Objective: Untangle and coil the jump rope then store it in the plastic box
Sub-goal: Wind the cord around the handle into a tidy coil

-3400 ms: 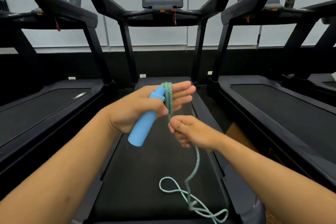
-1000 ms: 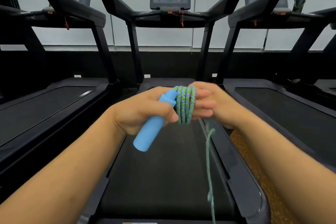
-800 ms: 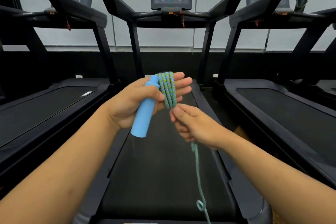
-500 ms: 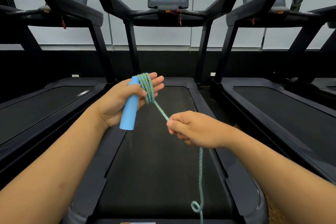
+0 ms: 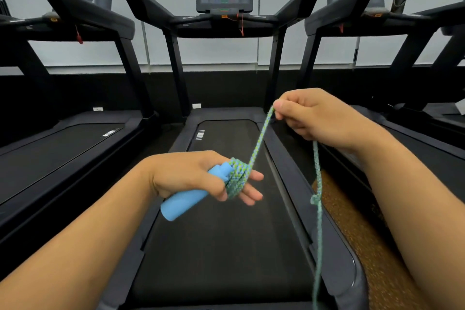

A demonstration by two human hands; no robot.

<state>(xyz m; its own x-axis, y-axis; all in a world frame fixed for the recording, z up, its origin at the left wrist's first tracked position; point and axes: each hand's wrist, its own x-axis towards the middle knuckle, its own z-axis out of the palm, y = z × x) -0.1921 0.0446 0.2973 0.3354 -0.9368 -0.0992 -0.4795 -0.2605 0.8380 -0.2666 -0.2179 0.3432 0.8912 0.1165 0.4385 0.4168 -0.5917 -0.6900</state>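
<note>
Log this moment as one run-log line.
stage: coiling | left hand: holds blue handle, rope coil round fingers | right hand: pinches rope, raised | tail: knotted, hanging | plastic box: unseen

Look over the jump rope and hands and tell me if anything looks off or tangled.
One thing stands out: a small knot or snag sits in the loose jump rope hanging below the right hand. Otherwise the wraps around the left hand beside the blue handle look tidy. No plastic box is in view.
</note>
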